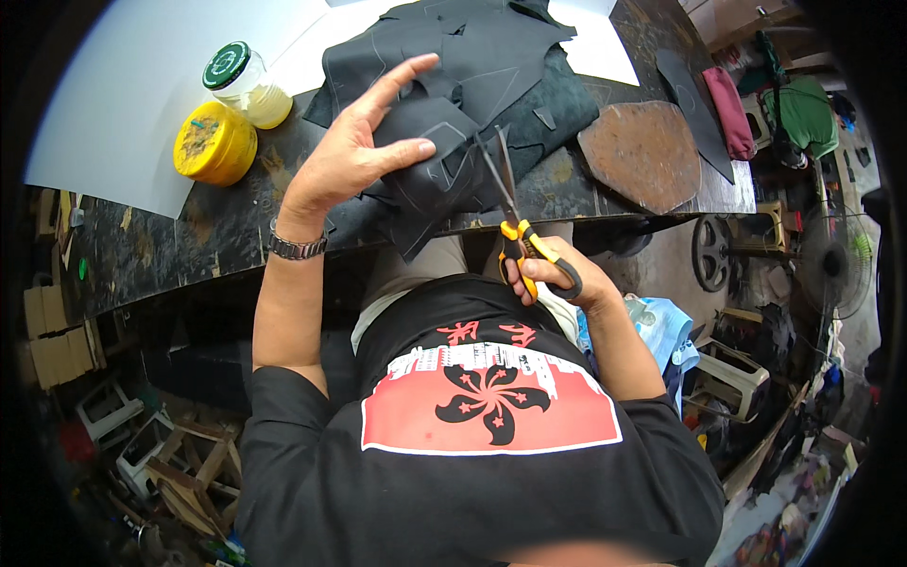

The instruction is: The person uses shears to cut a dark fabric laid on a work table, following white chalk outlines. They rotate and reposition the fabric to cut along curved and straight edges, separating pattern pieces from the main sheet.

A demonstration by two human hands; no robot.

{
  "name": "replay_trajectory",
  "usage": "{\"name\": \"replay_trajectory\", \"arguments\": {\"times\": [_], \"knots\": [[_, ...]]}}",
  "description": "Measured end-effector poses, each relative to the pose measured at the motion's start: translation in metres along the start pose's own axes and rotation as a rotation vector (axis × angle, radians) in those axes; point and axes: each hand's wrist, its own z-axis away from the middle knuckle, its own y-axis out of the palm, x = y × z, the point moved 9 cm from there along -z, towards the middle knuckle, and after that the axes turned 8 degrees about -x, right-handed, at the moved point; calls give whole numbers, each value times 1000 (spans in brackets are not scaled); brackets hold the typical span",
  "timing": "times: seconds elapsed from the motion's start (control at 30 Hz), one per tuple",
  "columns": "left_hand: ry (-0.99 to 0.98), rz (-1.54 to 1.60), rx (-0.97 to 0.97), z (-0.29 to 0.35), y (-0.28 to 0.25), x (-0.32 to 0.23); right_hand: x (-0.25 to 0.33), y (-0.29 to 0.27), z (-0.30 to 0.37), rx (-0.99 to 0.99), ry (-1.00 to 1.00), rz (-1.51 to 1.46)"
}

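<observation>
Black leather piece under the scissors, at the near edge of the workbench.

Nearest: right hand [553,276] gripping orange-and-black scissors [515,222], fingers closed through the handles, blades pointing away and parted a little, biting into a dark leather piece [439,170] marked with pale chalk lines. Left hand [354,151], metal watch [297,248] on the wrist, lies flat and open on that same piece, thumb pressing it down, fingers stretched, nothing clasped. Piece overhangs the bench [151,250] edge toward the lap. Beyond it, a heap of more dark cut pieces [453,47] on a white sheet [123,85]. Left of the heap: yellow tin [214,144], then a glass jar [248,85] with green lid. Right side: brown rusty-looking plate [642,151] on the bench.
</observation>
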Motion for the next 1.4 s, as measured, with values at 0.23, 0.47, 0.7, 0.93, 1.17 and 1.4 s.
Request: {"name": "replay_trajectory", "arguments": {"times": [0.23, 0.47, 0.7, 0.93, 1.17, 1.4], "knots": [[-90, -34, 61, 1, 14, 20, -8, 3, -8, -40, 70, 7], [-222, 445, -246, 15, 8, 38, -4, 11, -8, -167, -30, -115], [-521, 973, -418, 44, 47, 67, -2, 15, -10, -261, -54, -64], [-570, 790, -387, 41, 46, 62, -4, 16, -7, -204, 12, 18], [-462, 597, -287, 30, 39, 54, -7, 7, -8, -174, 18, 53], [-395, 542, -225, 27, 40, 51, -10, 7, -10, -172, 42, 73]]}}
